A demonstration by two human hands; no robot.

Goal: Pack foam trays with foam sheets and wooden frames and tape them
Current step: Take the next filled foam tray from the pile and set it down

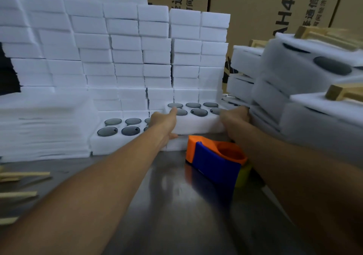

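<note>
You're at the fetching step: your left hand and right hand clamp the white foam tray with round dark wells by its ends. Next, probably lift it clear onto the steel table, minding the orange-and-blue tape dispenser.

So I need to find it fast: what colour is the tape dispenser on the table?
Orange and blue: the tape dispenser, seen from the head view.

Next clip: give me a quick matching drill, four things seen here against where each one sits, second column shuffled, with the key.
Things
1. foam tray
2. tape dispenser
3. wooden strips
4. stack of foam sheets

Places
A. left edge of the metal table
B. gripped at both ends by the left hand and right hand
C. far left, beside the lower tray
D. on the table, just in front of the gripped tray

Pairs: 1-B, 2-D, 3-A, 4-C
</note>
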